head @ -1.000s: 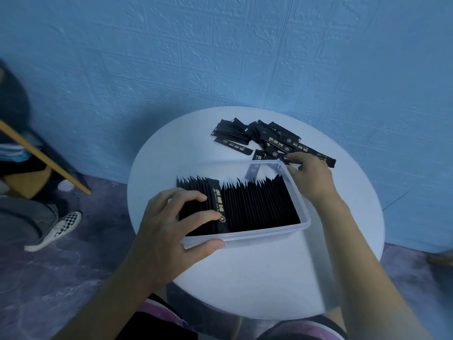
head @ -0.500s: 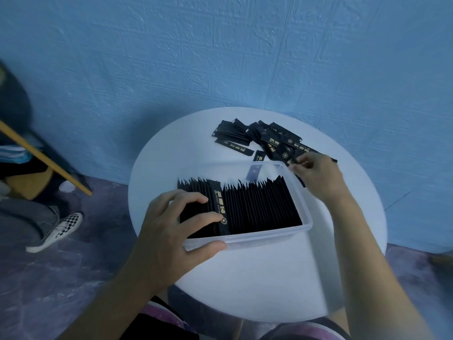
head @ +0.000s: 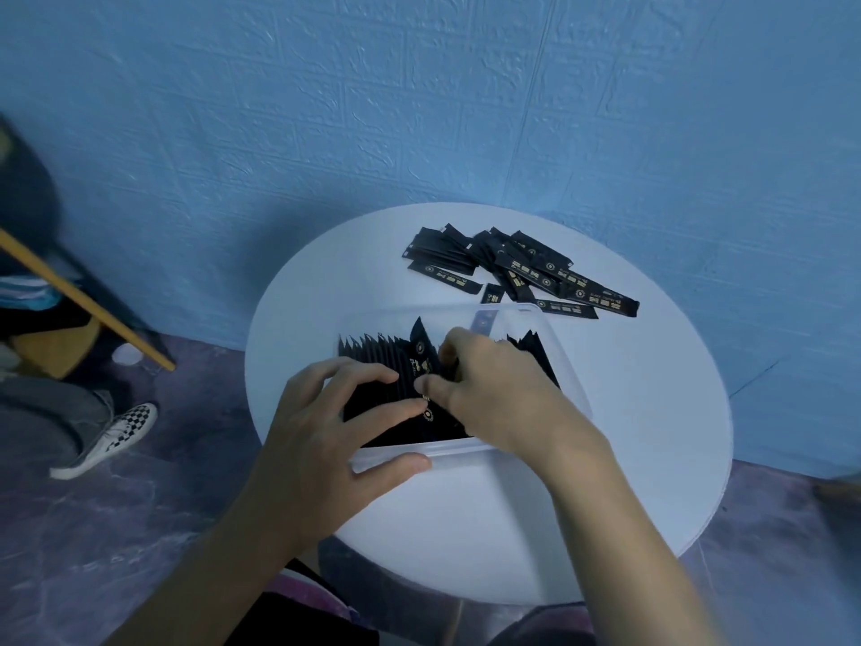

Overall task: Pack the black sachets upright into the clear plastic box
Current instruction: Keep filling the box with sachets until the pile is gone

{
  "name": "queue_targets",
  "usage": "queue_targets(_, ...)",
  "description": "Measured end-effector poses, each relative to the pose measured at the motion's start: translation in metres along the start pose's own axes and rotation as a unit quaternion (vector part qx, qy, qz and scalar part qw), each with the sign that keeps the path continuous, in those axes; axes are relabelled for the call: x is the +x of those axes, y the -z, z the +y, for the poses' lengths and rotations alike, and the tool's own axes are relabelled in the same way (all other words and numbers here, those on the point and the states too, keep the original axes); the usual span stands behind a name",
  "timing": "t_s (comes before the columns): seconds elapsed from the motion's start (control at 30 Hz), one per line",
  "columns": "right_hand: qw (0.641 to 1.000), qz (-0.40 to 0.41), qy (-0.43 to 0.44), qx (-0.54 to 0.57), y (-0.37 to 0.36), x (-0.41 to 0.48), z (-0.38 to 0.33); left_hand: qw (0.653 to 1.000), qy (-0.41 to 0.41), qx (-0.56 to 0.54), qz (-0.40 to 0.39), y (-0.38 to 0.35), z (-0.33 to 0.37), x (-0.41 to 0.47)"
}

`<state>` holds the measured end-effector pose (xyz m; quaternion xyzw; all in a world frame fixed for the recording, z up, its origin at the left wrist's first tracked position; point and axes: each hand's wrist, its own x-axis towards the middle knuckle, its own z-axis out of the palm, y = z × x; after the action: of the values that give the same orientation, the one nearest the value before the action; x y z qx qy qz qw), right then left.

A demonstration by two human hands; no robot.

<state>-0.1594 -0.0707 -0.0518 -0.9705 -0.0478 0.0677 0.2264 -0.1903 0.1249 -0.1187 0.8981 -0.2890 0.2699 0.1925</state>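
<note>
Black sachets (head: 372,370) in the box (head: 566,366) hide beneath both hands (head: 489,389); grips unclear.

Dim bluish light, soft shadows, blurred, warped edges

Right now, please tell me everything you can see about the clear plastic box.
The box is a shallow rectangular tub of clear, slightly cloudy plastic with rounded corners, open, no lid in view. It sits flat near the middle of the round white table. A row of black sachets stands upright inside, filling most of it. The left hand has its thumb on the near wall and fingers on the sachets. The right hand reaches into the box. More sachets, the loose pile, lie just behind it.
</note>
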Motion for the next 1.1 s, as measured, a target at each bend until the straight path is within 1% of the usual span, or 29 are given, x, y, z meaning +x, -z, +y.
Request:
queue_targets(0.13, 0.99, -0.048, 0.002, 0.134, 0.009, 0.0, 0.004, 1.0, -0.001, -0.007, 0.003, 0.001, -0.001, -0.002)
queue_targets(0.43, 0.961, -0.108, 0.015, 0.253, 0.005, 0.016, 0.007, 1.0, -0.02, -0.013, 0.02, 0.0, -0.004, -0.001)
queue_targets(0.7, 0.956, -0.125, 0.04, 0.262, 0.012, 0.027, 0.007, 0.999, -0.028, -0.02, 0.007, 0.0, -0.004, 0.0)
queue_targets(0.87, 0.96, -0.146, 0.044, 0.234, 0.014, 0.027, 0.008, 0.999, -0.031, -0.025, -0.004, 0.001, -0.003, 0.002)
queue_targets(1.1, 0.944, -0.174, 0.031, 0.278, 0.013, 0.025, 0.004, 0.999, -0.028, -0.034, -0.005, -0.001, -0.002, 0.0)
